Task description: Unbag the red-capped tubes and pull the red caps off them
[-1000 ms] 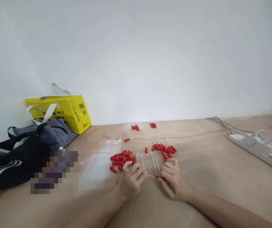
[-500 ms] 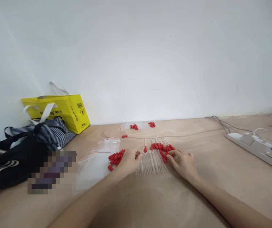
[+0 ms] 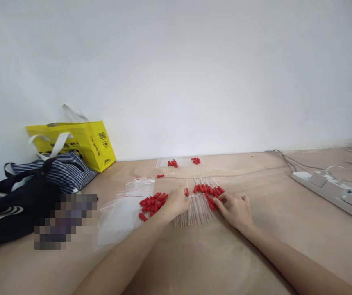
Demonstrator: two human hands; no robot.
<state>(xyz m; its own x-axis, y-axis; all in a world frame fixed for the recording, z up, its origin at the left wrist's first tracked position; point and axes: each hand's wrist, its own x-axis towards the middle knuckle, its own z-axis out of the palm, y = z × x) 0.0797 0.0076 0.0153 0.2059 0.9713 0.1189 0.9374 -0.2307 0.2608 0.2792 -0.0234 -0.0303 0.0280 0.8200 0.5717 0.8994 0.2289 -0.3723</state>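
Note:
My left hand (image 3: 177, 203) is over the left end of a row of clear glass dropper tubes (image 3: 198, 209). Its fingers are bent together, and their tips are partly hidden, so what they hold does not show. Just above them lies a dropper with a red bulb (image 3: 187, 192). To the left of this hand is a pile of loose red rubber bulbs (image 3: 153, 203). My right hand (image 3: 236, 209) is at the right end of the row, thumb and forefinger closed around a red rubber bulb (image 3: 215, 204). Droppers with red bulbs (image 3: 206, 189) lie fanned out behind the tubes.
Clear zip bags (image 3: 117, 223) lie left of the pile. Further back are a filled bag (image 3: 183, 162) with red bulbs and a single dropper (image 3: 161, 175). A yellow bag (image 3: 102, 151) and dark bags (image 3: 25, 205) stand left; a white power strip (image 3: 305, 177) is on the right.
My left hand has shifted slightly right over the tubes, turning its back more toward me and uncovering more of the loose bulbs. My right hand has stayed almost in place.

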